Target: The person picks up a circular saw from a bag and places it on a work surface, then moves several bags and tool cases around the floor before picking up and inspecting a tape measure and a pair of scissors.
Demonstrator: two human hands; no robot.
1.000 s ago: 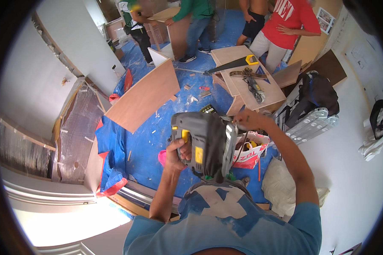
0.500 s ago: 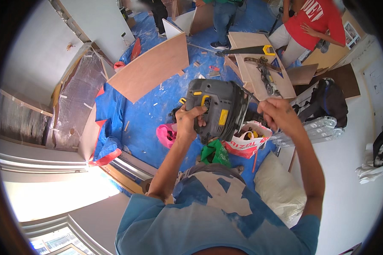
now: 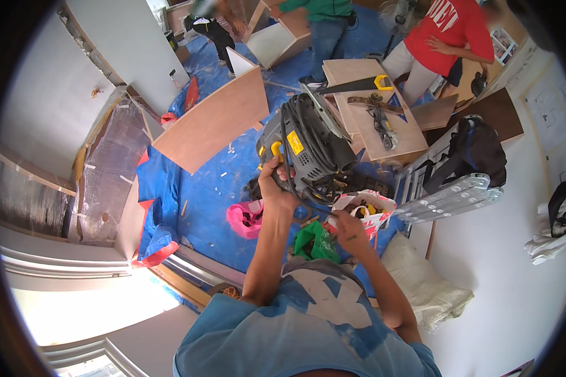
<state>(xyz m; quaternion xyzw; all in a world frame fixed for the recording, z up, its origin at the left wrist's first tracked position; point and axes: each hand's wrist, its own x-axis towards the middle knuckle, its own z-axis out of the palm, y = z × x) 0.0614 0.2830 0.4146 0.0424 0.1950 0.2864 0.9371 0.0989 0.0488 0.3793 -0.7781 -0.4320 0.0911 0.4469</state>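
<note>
My left hand [image 3: 278, 186] is wrapped around the handle of a dark grey jigsaw [image 3: 271, 135] with yellow trim, raised in front of me. Its flat metal base plate [image 3: 327, 113] faces up and to the right. Black power cord [image 3: 307, 129] is wound in loops around the tool's body. Below and right of the jigsaw, my right hand [image 3: 351, 231] is closed on a length of the cord, drawn toward me. Behind that hand stands a white and red bag [image 3: 383, 217] with tools in it. A green bag [image 3: 314, 242] lies just nearer to me.
A pink bag [image 3: 242, 220] lies on the blue floor sheet [image 3: 217, 188]. Ahead stand a curved wood panel [image 3: 214, 119] and boards [image 3: 374, 135] bearing a handsaw [image 3: 352, 85]. At right are a ladder [image 3: 446, 198] and a pale sack [image 3: 415, 276]. Several people stand farther back.
My right hand has swung from the jigsaw's right side down and toward me with the cord. The jigsaw has tilted, its base plate turning upward. A person at the back handles a wooden box.
</note>
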